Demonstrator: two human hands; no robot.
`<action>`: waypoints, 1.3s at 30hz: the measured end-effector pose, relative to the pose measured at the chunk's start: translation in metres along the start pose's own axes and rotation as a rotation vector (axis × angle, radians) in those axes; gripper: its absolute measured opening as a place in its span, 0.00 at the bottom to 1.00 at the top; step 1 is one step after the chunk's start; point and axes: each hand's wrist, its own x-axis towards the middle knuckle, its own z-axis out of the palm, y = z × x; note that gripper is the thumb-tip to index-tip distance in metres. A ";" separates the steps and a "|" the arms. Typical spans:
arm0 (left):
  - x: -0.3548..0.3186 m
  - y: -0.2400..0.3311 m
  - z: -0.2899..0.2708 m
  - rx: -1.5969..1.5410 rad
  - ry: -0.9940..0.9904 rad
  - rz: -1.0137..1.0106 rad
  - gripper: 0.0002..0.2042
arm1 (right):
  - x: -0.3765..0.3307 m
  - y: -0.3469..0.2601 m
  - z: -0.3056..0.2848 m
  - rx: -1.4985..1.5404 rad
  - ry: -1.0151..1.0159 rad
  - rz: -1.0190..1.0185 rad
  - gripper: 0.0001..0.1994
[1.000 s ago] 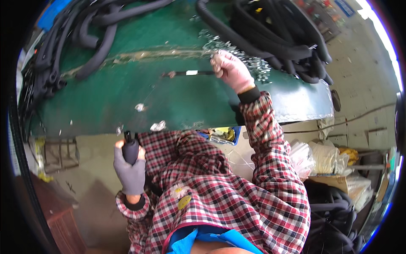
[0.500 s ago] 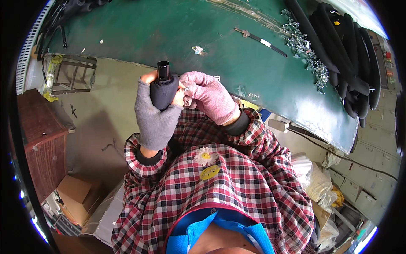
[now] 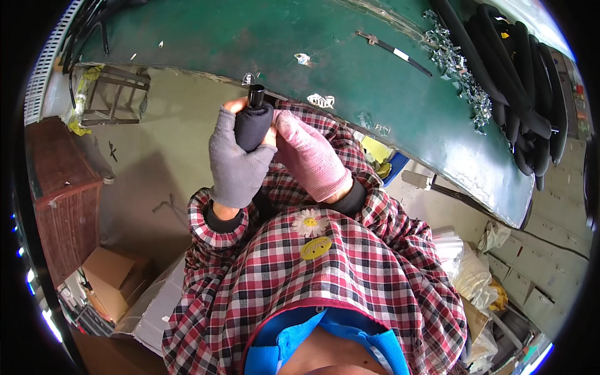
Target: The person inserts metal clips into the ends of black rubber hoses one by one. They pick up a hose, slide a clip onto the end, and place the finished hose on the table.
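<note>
My left hand (image 3: 236, 164), in a grey fingerless glove, grips a black foam-covered tube (image 3: 252, 122) upright, its bare black end sticking up near the edge of the green table (image 3: 269, 37). My right hand (image 3: 310, 156), in a pink glove, presses against the right side of the same tube with its fingers at the foam. Both hands are close to my chest, below the table's edge. What the right fingers hold, if anything, is hidden.
A pile of small metal clips (image 3: 459, 69) and a thin metal strip (image 3: 394, 51) lie on the table. Black foam hoses (image 3: 519, 94) are heaped at the right. A metal rack (image 3: 109, 94), a brown cabinet (image 3: 59, 194) and cardboard boxes (image 3: 112, 281) stand on the left.
A second ago my right hand was out on the table by the clips; it came back to the tube in my left hand. Both hands now sit together.
</note>
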 end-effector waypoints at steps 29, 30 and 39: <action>0.006 -0.008 0.027 0.203 -0.269 0.117 0.24 | 0.004 -0.093 -0.034 -0.354 -0.052 -0.115 0.18; 0.006 -0.008 0.027 0.211 -0.277 0.115 0.24 | 0.003 -0.093 -0.032 -0.356 -0.046 -0.117 0.18; -0.003 -0.015 0.037 0.264 -0.290 0.200 0.26 | 0.005 -0.081 -0.026 -0.189 -0.044 -0.119 0.20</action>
